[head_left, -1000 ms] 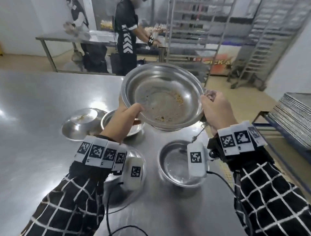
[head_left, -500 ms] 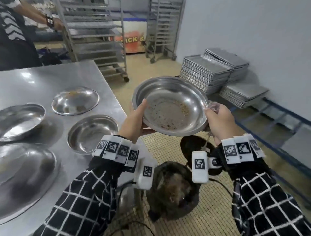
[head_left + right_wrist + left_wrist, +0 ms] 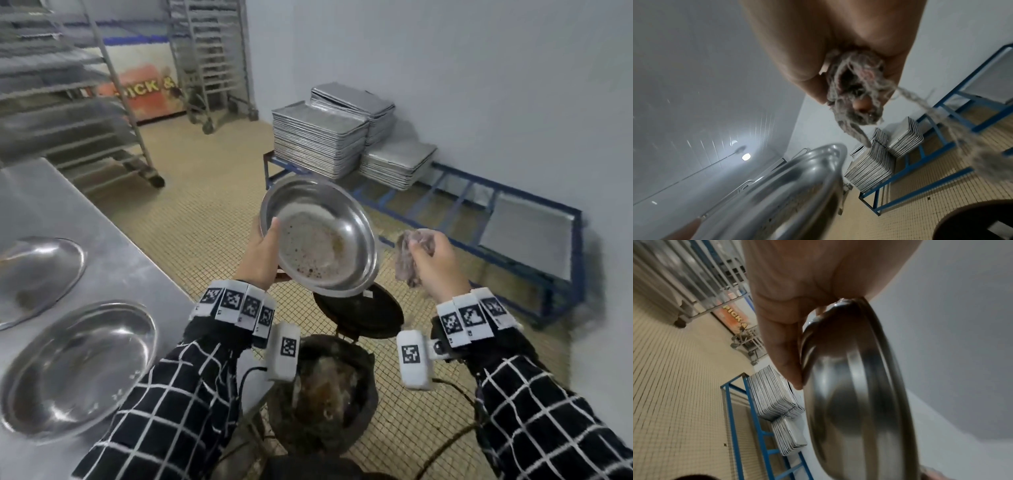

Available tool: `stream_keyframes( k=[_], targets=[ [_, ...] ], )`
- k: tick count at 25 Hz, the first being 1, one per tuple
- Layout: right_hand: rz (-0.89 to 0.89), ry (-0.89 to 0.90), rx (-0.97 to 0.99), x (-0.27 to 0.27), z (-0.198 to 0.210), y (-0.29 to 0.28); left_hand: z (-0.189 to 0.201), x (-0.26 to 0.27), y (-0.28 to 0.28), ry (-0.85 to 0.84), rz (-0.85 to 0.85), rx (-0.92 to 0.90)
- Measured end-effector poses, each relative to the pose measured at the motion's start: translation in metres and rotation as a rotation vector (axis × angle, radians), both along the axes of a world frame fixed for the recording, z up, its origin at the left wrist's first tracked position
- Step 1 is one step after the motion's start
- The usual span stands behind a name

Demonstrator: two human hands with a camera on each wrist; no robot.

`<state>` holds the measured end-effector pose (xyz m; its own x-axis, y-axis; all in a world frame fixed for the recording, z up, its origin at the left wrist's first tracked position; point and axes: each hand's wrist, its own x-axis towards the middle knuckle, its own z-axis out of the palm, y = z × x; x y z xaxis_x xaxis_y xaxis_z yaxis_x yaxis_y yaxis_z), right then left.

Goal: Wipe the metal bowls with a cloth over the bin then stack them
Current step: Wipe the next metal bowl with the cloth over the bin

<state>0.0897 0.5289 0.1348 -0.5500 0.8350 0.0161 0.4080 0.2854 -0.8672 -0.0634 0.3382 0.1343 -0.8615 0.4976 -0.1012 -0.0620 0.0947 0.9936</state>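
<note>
A worker at a steel table [image 3: 113, 236] tilts a soiled metal bowl [image 3: 320, 240] above an open black bin [image 3: 329, 401] on the tiled floor, its hinged lid [image 3: 359, 313] thrown back behind it. The left hand [image 3: 262, 255] grips the bowl's near rim, thumb inside and fingers [image 3: 781, 344] flat against the underside; brown specks dot the basin. The right hand [image 3: 436, 262], just beside the bowl's far edge and not touching it, is bunched around a frayed grey cloth [image 3: 411, 257], loose threads trailing from the fist in the right wrist view. Both wrists carry bands of black-and-white square marker tags. On an orange panel [image 3: 140, 92] behind the wheeled racks [image 3: 212, 58], the only legible lettering reads "PICK &"; the rest is cut off. Two more bowls [image 3: 80, 370] sit near the table's right edge, the nearer one close to the corner beside the left sleeve. Open tiled floor stretches between the table and a low blue frame [image 3: 455, 192] against the wall, where stacks of metal trays [image 3: 318, 140] rest. The bin stands in the gap directly below the raised bowl, between the two forearms.
</note>
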Motion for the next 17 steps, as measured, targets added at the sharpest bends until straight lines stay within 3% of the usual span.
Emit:
stream_keyframes(
  k=[4, 12, 17],
  targets=[
    [0.107, 0.004, -0.019, -0.023, 0.006, 0.0, -0.009, -0.03, -0.003, 0.085, -0.06, -0.084],
    [0.368, 0.0, 0.349, -0.118, -0.017, 0.017, -0.006, -0.049, 0.017, 0.173, -0.132, -0.257],
    [0.629, 0.108, 0.421, -0.147, -0.028, 0.005, -0.011, -0.061, 0.039, 0.129, -0.175, -0.148]
  ],
)
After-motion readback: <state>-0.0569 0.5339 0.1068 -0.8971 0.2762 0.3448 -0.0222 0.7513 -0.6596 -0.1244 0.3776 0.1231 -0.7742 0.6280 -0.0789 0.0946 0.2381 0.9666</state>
